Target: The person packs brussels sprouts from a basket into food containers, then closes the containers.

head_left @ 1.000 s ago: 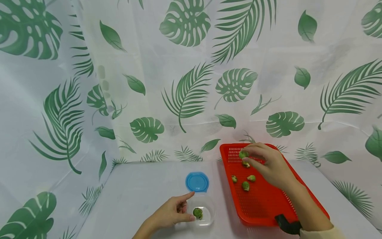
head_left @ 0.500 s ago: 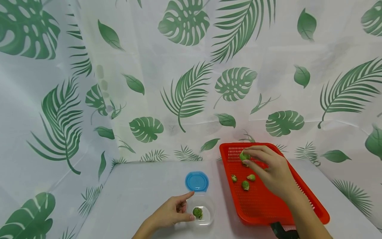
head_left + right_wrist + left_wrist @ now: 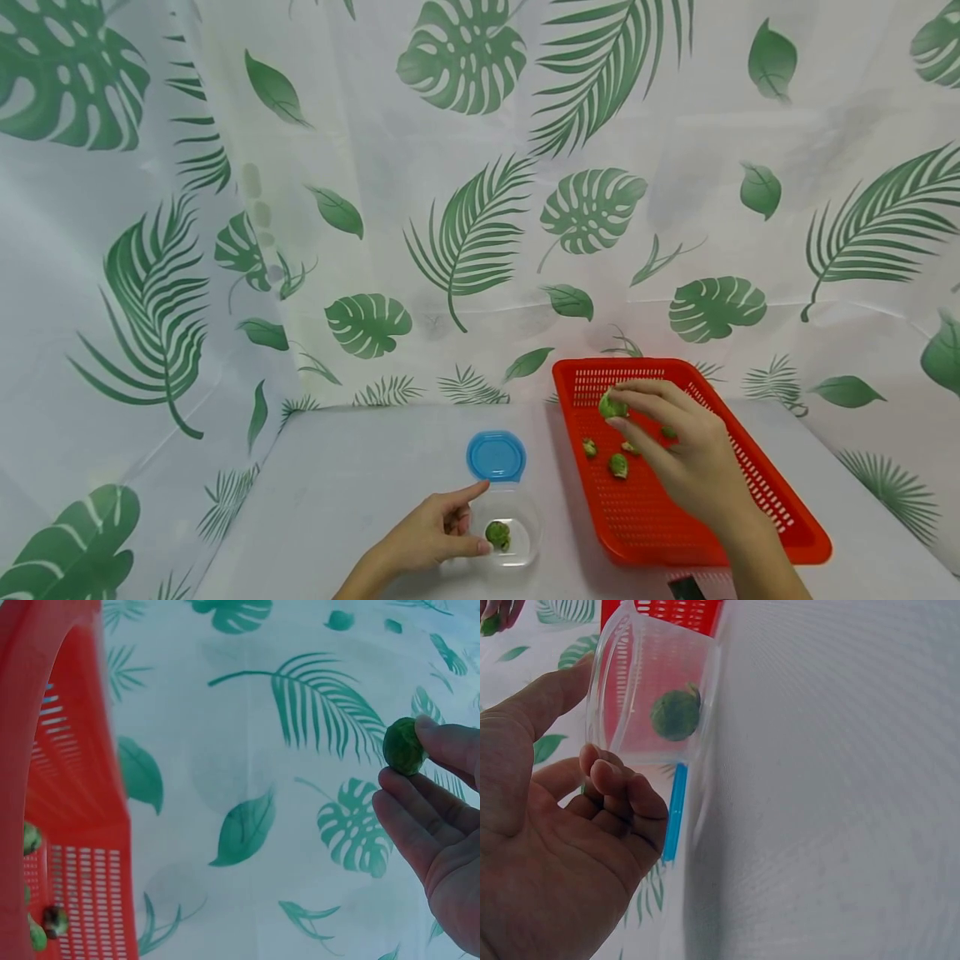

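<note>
In the head view my right hand (image 3: 686, 450) pinches a green Brussels sprout (image 3: 612, 405) between thumb and fingertips, above the red basket. The right wrist view shows this sprout (image 3: 404, 747) clear of the basket wall. Several other Brussels sprouts (image 3: 618, 465) lie on the basket floor, some partly behind the hand. My left hand (image 3: 431, 529) holds a clear plastic container (image 3: 528, 533) at its near-left side, thumb and index finger spread along the rim. One sprout (image 3: 676, 715) sits inside this container, seen through its wall in the left wrist view.
The red plastic basket (image 3: 637, 533) with slotted walls stands on the right of the white table (image 3: 352, 467). Directly behind the container lies a blue lid (image 3: 496, 456). A leaf-printed white sheet (image 3: 480, 250) hangs behind and at the sides.
My right hand has moved slightly down and nearer with the pinched sprout, and another sprout in the basket has come into view. The left hand and container have stayed still.
</note>
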`<state>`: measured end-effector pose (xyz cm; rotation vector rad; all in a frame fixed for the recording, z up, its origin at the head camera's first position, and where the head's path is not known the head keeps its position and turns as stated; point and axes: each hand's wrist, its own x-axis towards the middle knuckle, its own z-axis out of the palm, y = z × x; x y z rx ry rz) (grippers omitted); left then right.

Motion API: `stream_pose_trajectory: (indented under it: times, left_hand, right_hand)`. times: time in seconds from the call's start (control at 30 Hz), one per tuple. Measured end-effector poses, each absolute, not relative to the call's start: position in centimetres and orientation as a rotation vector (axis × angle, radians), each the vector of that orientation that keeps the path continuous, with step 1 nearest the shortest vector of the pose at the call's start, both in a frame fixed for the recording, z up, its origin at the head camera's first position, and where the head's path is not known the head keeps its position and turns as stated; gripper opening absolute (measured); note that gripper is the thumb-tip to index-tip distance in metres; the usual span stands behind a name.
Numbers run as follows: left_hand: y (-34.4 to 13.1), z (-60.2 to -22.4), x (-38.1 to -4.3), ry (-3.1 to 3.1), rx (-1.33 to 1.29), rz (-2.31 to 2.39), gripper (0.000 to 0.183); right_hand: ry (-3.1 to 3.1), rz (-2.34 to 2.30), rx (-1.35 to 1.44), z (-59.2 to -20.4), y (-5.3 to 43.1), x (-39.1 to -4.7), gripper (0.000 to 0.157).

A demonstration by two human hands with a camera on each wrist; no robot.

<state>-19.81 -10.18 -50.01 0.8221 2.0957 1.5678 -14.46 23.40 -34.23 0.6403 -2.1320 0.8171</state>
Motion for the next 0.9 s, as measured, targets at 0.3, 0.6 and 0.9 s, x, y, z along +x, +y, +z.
stream_pose_trajectory:
  times: [0.3,0.6,0.9]
  left_hand:
    - [-10.2,-50.1,-19.9,2.092,0.833,1.568,0.079]
    - [-10.1,-50.0,-19.8,2.094,0.832,1.562,0.080]
    - [-10.3,-50.0,-19.8,2.107,0.827,1.564,0.079]
  right_hand:
    - [-2.096,0.840,0.642,-34.5,22.7,-13.9,0.051]
    - [-2.088,0.918,0.677,-35.2,21.8,-13.7,0.049]
    - [-2.138,0.961,0.673,-35.8,21.0,-13.6,0.046]
